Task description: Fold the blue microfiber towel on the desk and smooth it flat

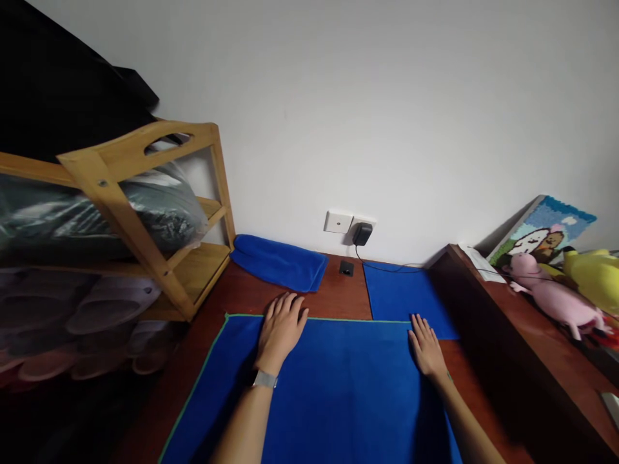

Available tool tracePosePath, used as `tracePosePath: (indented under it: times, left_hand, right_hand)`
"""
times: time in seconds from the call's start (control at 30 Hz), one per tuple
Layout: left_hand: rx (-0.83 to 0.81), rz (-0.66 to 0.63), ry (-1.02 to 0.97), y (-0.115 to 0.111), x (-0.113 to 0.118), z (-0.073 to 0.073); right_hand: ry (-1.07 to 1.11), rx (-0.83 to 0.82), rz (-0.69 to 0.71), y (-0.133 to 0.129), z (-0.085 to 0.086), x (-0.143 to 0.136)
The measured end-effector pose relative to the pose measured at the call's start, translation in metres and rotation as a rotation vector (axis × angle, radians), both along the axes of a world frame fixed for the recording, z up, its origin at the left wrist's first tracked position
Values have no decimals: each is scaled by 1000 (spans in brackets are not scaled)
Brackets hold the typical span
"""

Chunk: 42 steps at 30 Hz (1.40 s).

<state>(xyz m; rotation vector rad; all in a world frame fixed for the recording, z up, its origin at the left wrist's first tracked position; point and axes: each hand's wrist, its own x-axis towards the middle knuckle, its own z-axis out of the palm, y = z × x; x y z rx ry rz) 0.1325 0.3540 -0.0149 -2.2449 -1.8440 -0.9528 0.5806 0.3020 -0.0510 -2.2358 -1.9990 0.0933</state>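
Note:
A large blue cloth with a green edge lies spread on the reddish-brown wooden surface. My left hand, with a grey band at the wrist, rests flat near the cloth's far left edge, its fingertips reaching past the green hem. Toward the far right corner, my right hand lies flat with fingers stretched out. Beyond the left hand is a folded blue cloth against the wall. Another flat blue cloth lies behind the right hand and runs up to the spread cloth's far edge.
On the left stands a wooden rack holding a plastic-wrapped bundle and several slippers. A black adapter sits in the wall outlet, its cable trailing right. A raised ledge on the right carries a pink plush toy and a fuzzy picture.

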Motion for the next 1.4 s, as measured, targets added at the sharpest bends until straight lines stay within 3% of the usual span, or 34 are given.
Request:
tracePosePath:
  times: [0.17, 0.27, 0.37, 0.5, 0.6, 0.7, 0.87, 0.97, 1.03, 1.13, 1.4]
  left_hand:
    - [-19, -14, -49, -2, 1, 0]
    - [-14, 2, -23, -3, 1, 0]
    - [-12, 17, -2, -4, 2, 0]
    - [-18, 14, 11, -5, 1, 3]
    - [-19, 9, 33, -6, 0, 6]
    - [-17, 6, 48, -5, -1, 7]
    - [-6, 8, 61, -1, -2, 4]
    - [-3, 13, 82, 0, -2, 3]
    - [2, 16, 95, 1, -2, 2]
    - [8, 16, 110, 2, -2, 0]
    - [1, -2, 95, 2, -1, 2]
  right_hand:
    - [-33, -41, -14, 1, 3, 5]
    - [-53, -45, -22, 4, 17, -16]
    - [-41, 36, 126, -1, 36, -79]
    - [30, 49, 517, -17, 43, -187]
    - [37, 32, 595, -20, 37, -220]
    - [3, 27, 461, -13, 29, -185]
    - [-45, -12, 140, -1, 15, -56]
    - [-41, -18, 21, -1, 6, -2]
    - [-31, 14, 23, -2, 0, 11]
    - [-8, 42, 32, -3, -2, 9]
    - [-19, 4, 15, -2, 7, 8]
